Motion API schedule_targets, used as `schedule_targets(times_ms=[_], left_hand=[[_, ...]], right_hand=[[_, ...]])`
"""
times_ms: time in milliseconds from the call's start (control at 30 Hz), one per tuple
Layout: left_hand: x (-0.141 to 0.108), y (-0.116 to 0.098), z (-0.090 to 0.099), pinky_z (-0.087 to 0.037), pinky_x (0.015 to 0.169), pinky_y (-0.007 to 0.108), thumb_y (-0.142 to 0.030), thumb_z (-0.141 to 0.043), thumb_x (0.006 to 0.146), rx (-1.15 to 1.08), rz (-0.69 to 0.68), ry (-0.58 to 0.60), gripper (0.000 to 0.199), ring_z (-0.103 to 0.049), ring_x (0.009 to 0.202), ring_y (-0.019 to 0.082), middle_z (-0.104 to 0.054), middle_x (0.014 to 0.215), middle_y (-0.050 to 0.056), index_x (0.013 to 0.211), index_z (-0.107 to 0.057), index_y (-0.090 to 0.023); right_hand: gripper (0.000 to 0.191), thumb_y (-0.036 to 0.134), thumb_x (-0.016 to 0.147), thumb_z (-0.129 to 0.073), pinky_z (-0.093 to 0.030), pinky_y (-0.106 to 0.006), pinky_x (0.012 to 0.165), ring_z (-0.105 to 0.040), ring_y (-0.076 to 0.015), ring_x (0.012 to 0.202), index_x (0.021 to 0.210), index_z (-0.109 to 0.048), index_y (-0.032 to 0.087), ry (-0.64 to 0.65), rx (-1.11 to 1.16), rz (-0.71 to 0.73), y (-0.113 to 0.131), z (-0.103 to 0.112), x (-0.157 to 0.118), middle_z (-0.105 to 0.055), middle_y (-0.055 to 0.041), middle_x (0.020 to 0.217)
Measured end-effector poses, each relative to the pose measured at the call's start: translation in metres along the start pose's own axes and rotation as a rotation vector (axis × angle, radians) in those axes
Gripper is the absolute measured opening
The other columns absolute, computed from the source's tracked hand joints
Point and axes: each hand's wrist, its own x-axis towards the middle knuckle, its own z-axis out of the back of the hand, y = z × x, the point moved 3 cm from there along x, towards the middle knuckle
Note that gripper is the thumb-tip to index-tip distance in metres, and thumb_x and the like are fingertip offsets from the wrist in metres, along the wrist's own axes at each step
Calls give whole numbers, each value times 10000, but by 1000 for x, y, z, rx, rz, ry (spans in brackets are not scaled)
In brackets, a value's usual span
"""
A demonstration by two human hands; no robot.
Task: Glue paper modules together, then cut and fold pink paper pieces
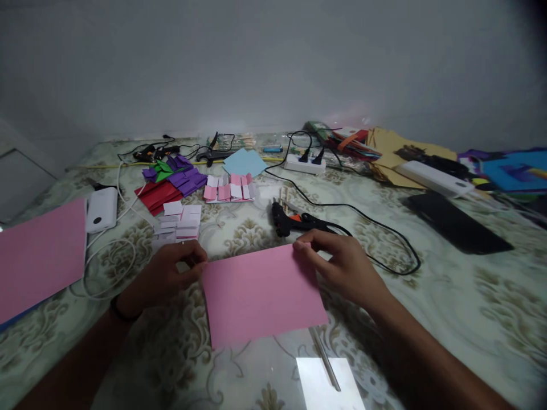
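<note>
A sheet of pink paper (265, 296) is held up by its two top corners, its near edge hanging over the patterned tablecloth. My left hand (177, 267) pinches the upper left corner between thumb and fingers. At the upper right corner, my right hand (337, 265) grips the sheet the same way. Below the sheet's right side, a thin metallic rod (327, 364) lies partly on a white piece of paper (342, 378); its far end is hidden by the pink sheet. Just beyond the sheet rests a black glue gun (284, 221).
Pink sheets (43, 256) and a white power bank (101, 209) lie left. Folded pink-white pieces (228, 189), purple paper pieces (183, 176) and light blue paper (244, 163) sit beyond. A power strip (305, 164), its cable looping right, and a dark phone-like slab (457, 222) are farther right.
</note>
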Motion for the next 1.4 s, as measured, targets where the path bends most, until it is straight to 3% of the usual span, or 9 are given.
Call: schedule_targets(times_ms=[100,333,500,667,900,1033,1200,1400], left_hand=[[1,2,3,-469,629,220,-312,-616,933,-1,15,-19,182,-600,666,124,-669,733,-13,824,-671,-176],[0,6,-3,-413,577,235,-348,-581,975,127,47,-6,206,-568,632,134,-653,711,-11,887,-674,-186],[-2,10,-19,-408,615,244,-295,-569,987,151,14,35,161,-557,645,131,-637,722,-23,895,-656,-197],[-3,-1,-38,-404,611,231,-180,-541,956,111,-96,120,148,-541,628,113,-611,744,-32,824,-603,-202],[-9,-8,-49,-434,642,231,-105,-559,942,38,-150,135,149,-576,680,111,-630,794,-24,838,-595,-206],[-11,-5,-44,-452,664,241,-109,-556,956,18,-133,117,158,-579,704,122,-623,804,-17,840,-593,-209],[-8,-2,-26,-462,678,263,-220,-535,1027,47,-55,42,176,-601,737,145,-650,819,-3,864,-599,-206],[-2,2,-7,-445,644,262,-243,-522,1008,91,-33,-65,169,-583,671,140,-620,753,-22,857,-592,-208]], right_hand=[[306,361,970,-551,-405,-255,568,-580,-159,626,733,-643,192,9,-6,-54,-3,0,1,-658,-8,675],[233,296,993,-541,-445,-268,605,-630,-178,684,878,-711,185,299,0,25,-1,-9,1,-732,-34,781],[156,232,984,-588,-494,-268,663,-683,-182,742,899,-712,188,307,40,71,8,-18,-6,-760,-50,865],[156,163,1007,-570,-520,-298,746,-710,-201,829,953,-715,184,383,-8,188,21,-40,-20,-752,-71,926],[122,136,982,-577,-471,-275,674,-650,-172,737,919,-663,195,403,42,265,26,-57,-34,-692,-33,850],[127,93,922,-589,-444,-259,653,-607,-152,701,865,-634,198,411,92,246,26,-54,-33,-648,-9,811],[151,81,909,-601,-439,-247,650,-605,-144,694,818,-620,201,390,118,194,22,-48,-25,-644,-3,797],[147,122,922,-602,-462,-253,664,-616,-149,697,800,-636,196,370,116,126,17,-34,-16,-670,-17,800]])
